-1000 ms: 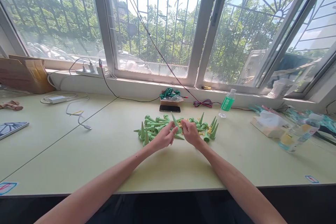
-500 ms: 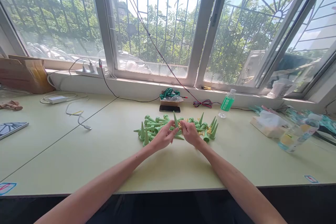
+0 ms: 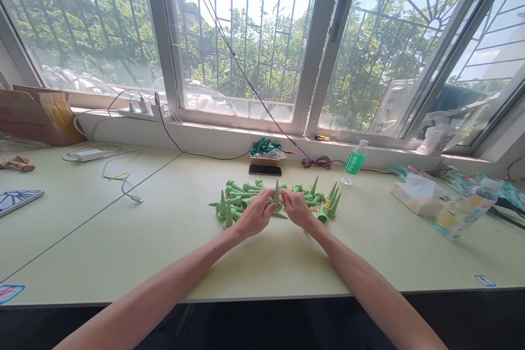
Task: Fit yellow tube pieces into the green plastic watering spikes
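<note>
Between the thumb and fingers of my left hand (image 3: 254, 219) a green plastic cone-shaped spike (image 3: 276, 190) stands with its point up. Close beside it on the right, my right hand (image 3: 298, 210) is closed in a pinch; whatever lies in its fingertips is too small and hidden to name. Around both hands is a pile of similar green spikes (image 3: 228, 215), some lying flat, others standing on their wide ends. Small yellow pieces (image 3: 315, 209) are scattered among the spikes on the right, partly covered by my right hand.
Behind the pile are a black phone (image 3: 265, 170) and a small box (image 3: 266, 161) with green items. To the right stand a green-labelled bottle (image 3: 355, 163), a tissue box (image 3: 420, 197) and a larger bottle (image 3: 465, 210). White cables (image 3: 123, 175) lie on the left of the table (image 3: 164, 246).
The spike in my left hand has shifted slightly right and down and is more upright. My left fingers have closed in around it; my right hand has hardly moved.
</note>
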Motion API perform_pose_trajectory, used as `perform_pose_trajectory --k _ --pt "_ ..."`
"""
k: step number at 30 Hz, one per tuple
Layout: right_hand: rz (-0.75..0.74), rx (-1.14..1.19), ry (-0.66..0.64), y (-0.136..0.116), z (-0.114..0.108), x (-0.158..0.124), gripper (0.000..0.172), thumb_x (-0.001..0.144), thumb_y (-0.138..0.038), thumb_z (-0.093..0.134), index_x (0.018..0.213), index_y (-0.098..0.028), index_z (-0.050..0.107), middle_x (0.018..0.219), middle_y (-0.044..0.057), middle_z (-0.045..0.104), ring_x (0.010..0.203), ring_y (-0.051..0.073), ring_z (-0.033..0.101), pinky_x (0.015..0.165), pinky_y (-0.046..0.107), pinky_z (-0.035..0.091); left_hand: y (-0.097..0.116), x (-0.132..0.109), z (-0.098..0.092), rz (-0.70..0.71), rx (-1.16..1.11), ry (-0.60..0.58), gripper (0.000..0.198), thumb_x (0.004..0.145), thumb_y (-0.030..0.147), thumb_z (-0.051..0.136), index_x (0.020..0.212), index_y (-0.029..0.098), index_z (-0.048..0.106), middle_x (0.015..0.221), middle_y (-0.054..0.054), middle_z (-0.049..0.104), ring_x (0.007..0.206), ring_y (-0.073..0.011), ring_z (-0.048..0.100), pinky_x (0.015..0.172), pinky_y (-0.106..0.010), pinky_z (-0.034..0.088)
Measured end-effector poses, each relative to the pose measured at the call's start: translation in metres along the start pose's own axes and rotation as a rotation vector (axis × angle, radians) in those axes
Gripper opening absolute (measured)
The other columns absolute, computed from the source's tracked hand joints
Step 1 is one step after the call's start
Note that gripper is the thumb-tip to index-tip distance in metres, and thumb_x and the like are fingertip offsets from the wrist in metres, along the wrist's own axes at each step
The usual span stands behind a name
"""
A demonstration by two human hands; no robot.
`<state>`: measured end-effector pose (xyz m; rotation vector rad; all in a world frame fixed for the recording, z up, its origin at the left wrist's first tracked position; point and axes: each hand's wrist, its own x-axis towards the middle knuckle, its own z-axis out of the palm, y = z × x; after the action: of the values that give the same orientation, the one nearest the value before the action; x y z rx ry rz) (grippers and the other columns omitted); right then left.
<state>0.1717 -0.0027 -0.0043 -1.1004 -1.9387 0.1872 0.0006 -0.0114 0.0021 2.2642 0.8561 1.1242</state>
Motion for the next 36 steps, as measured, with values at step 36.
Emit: perform_pose_trajectory --k 36 --pt "0.05 0.041 0.001 -0.0024 -0.0001 0.0024 0.041 0.098 -0.039 0.032 0.062 -0.021 0.038 0.054 -0.002 0.043 0.049 0.011 0.036 0.052 0.026 0.028 0.0013 0.0021 -0.0025 -0.013 -0.013 0.122 0.02 0.09 0.032 0.045 0.1 0.02 0.058 0.099 -0.005 0.054 0.056 -0.0069 0.044 0.049 -0.02 0.038"
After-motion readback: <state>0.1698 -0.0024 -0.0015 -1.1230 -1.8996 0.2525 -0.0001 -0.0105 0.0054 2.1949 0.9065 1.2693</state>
